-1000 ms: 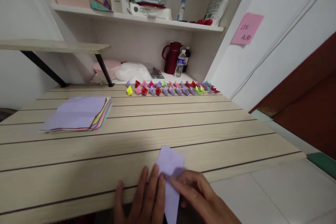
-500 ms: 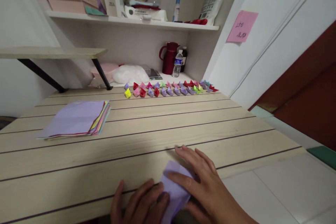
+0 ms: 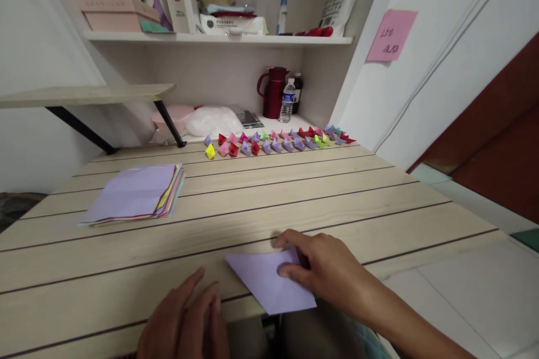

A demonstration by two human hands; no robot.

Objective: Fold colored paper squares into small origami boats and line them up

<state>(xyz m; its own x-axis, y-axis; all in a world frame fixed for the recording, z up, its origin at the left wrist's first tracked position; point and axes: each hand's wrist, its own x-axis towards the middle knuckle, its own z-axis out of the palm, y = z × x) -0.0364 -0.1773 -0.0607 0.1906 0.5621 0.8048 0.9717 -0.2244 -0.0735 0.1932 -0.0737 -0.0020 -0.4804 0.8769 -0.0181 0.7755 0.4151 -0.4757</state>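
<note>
A folded piece of purple paper [image 3: 263, 280] is at the table's front edge, its lower corner reaching past that edge. My right hand [image 3: 322, 263] grips its right side, thumb on top and fingers curled behind. To the left, apart from the paper, my left hand [image 3: 185, 320] rests at the table edge with its fingers bent and slightly apart, holding nothing. A stack of coloured square paper [image 3: 135, 193], purple on top, lies on the left part of the table. Small folded paper pieces [image 3: 265, 146] in several colours stand in two rows along the back.
The slatted wooden table [image 3: 236, 190] meets a white shelf unit [image 3: 219, 38] at the back. A dark red jug [image 3: 274, 92] and a water bottle [image 3: 287, 102] stand there. At the left is a raised wooden stand [image 3: 92, 94] on black legs. A pink note [image 3: 391, 35] hangs on the right.
My left hand has come off the purple paper and moved left. My right hand now pinches the paper, which has turned and lies more spread out. The view has shifted slightly.
</note>
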